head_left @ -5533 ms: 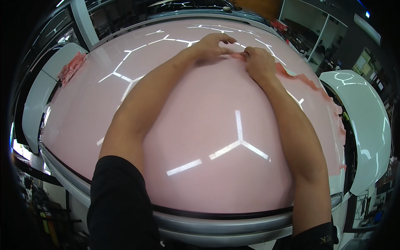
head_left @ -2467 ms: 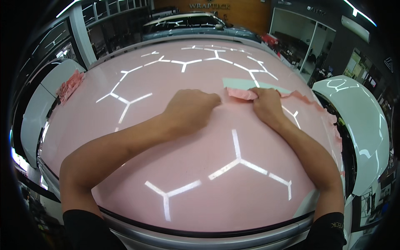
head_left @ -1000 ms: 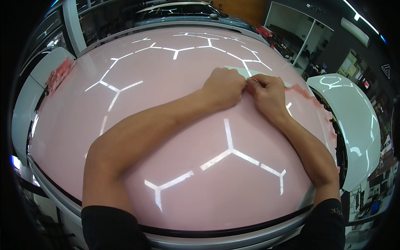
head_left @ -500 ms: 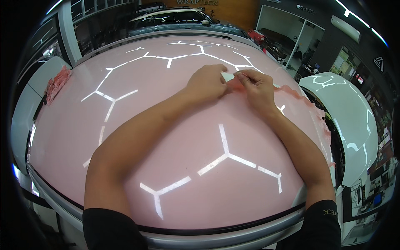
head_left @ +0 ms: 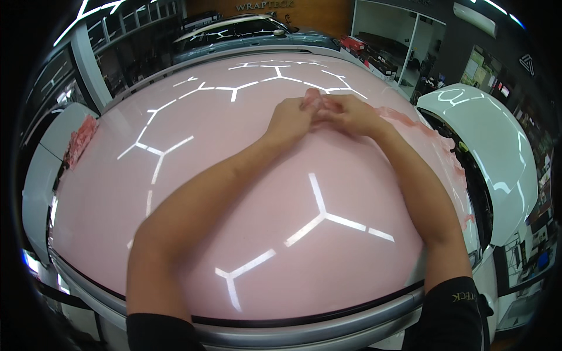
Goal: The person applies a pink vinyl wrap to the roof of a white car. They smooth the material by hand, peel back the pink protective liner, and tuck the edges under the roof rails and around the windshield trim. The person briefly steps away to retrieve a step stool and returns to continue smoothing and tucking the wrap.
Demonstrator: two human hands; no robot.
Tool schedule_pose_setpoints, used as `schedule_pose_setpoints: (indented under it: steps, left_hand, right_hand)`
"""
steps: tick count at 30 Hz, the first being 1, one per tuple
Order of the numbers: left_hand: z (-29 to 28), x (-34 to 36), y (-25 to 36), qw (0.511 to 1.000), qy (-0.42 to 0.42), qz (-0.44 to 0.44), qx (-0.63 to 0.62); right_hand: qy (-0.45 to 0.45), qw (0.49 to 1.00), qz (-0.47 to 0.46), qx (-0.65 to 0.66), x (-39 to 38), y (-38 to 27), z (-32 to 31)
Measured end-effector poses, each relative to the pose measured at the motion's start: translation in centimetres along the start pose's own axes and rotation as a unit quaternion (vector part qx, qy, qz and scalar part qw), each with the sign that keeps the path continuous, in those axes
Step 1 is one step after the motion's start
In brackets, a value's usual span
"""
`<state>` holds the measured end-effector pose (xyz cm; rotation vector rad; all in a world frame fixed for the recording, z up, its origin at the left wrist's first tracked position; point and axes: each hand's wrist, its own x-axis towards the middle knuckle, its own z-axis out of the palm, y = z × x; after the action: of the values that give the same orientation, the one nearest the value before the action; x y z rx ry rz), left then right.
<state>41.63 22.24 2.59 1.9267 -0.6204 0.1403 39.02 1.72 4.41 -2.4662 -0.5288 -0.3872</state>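
Glossy pink film point(head_left: 252, 193) covers the car's roof and mirrors the ceiling lights in branching white lines. Above its far middle part, my two hands meet. A crumpled pink bunch of film point(head_left: 314, 100) sticks up between them. My left hand point(head_left: 291, 119) is closed at the left of this bunch, its fingertips partly hidden. From the other side my right hand point(head_left: 354, 114) curls its fingers around the film, slightly blurred. A ragged loose film edge point(head_left: 404, 119) runs from beside the right hand toward the roof's right end.
Silver roof rails point(head_left: 304, 324) border the near and far sides. On the right stands a raised white panel point(head_left: 477, 158). Another white panel point(head_left: 44, 164) is at the left, near a wad of crumpled pink film point(head_left: 81, 140). A second car point(head_left: 246, 35) is parked behind.
My hands have come together, and the stretch of film between them has been gathered into a crumpled bunch. The pale piece between the fingers no longer shows. The view has shifted slightly.
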Motion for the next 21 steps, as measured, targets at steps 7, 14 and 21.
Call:
schedule_pose_setpoints:
  steps: [7, 14, 21]
  left_hand:
    - [0.1, -0.3, 0.6, 0.984, 0.076, -0.040, 0.156]
    - [3.4, 1.3, -0.4, 0.959, 0.109, -0.038, 0.258]
    - [1.9, -2.7, -1.2, 0.966, 0.108, -0.001, 0.236]
  right_hand:
    - [0.066, 0.995, -0.074, -0.008, 0.3, 0.8, 3.6]
    - [0.120, 0.986, -0.110, -0.036, 1.2, 4.7, 3.2]
    - [0.080, 0.990, -0.107, -0.037, 0.7, 2.6, 3.6]
